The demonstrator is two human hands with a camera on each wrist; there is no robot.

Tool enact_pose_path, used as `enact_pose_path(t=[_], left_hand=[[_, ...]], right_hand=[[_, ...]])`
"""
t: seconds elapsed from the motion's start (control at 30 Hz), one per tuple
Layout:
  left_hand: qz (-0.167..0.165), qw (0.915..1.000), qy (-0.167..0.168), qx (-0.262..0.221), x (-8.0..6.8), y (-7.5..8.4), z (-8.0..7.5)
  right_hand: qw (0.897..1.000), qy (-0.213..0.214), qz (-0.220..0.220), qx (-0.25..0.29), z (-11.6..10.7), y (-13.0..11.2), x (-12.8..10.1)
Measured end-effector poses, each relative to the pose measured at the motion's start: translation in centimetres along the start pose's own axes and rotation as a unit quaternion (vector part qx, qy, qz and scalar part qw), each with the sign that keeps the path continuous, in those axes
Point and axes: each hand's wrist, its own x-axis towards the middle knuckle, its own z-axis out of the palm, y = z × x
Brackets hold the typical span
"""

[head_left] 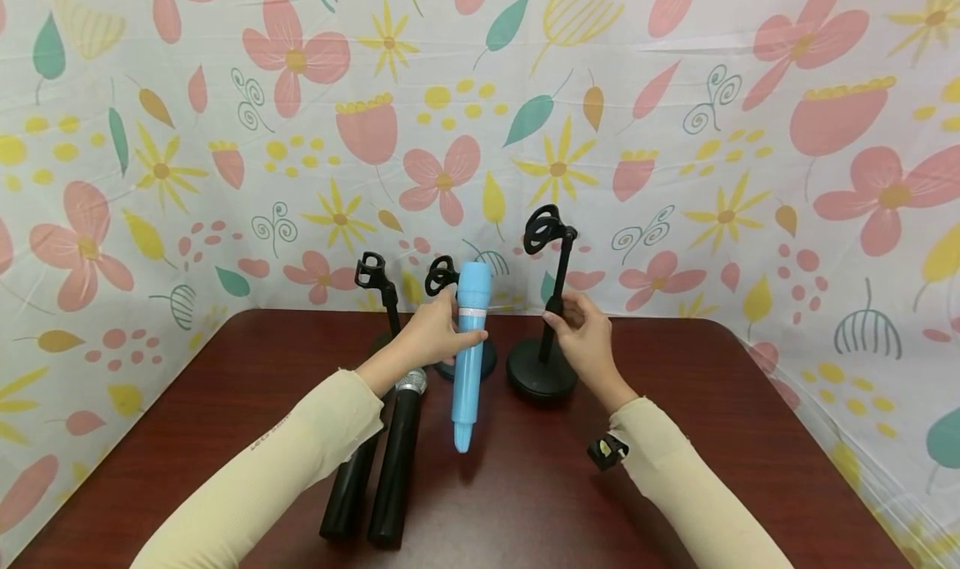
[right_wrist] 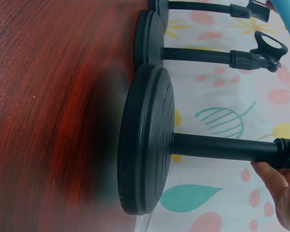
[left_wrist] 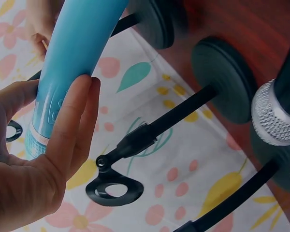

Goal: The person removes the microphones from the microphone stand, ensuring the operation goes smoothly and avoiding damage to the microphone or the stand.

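My left hand holds a light blue microphone near its head end, thumb across the front. The microphone hangs head up over the table, its narrow tail pointing down. In the left wrist view the fingers wrap the blue body from both sides. Over to the right, my right hand pinches the pole of a black desk microphone stand at its collar. That stand is upright, with a looped clip on top holding nothing. Its round base is close over the tabletop in the right wrist view.
Two more black stands, the middle one and the left one, stand along the back edge. Two black microphones with silver heads, one of them nearer the middle, lie left on the dark red table. A flowered cloth hangs behind.
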Motion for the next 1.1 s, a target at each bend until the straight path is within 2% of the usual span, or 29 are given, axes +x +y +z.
enact_pose_path(t=[0.3,0.63,0.87,1.0,1.1], left_hand=[[-0.046,0.9989,-0.01,0.001,-0.7,-1.5,0.9],[-0.074,0.9956,-0.037,0.044,-1.5,-3.5,2.5],[-0.097,0.9918,-0.055,0.063,-2.2,-4.5,3.5],[-0.105,0.9893,-0.059,0.082,-2.4,-4.8,3.8],[-0.104,0.9887,-0.063,0.086,-2.6,-5.1,4.0]], right_hand=[[1.0,0.0,0.012,-0.004,0.1,0.0,0.0],[1.0,-0.011,0.014,0.001,0.2,0.0,-0.1],[1.0,-0.014,0.019,-0.014,0.2,-0.1,-0.4],[1.0,-0.015,0.016,-0.018,0.4,0.2,-0.4],[1.0,-0.013,0.015,-0.013,0.6,1.6,-0.2]])
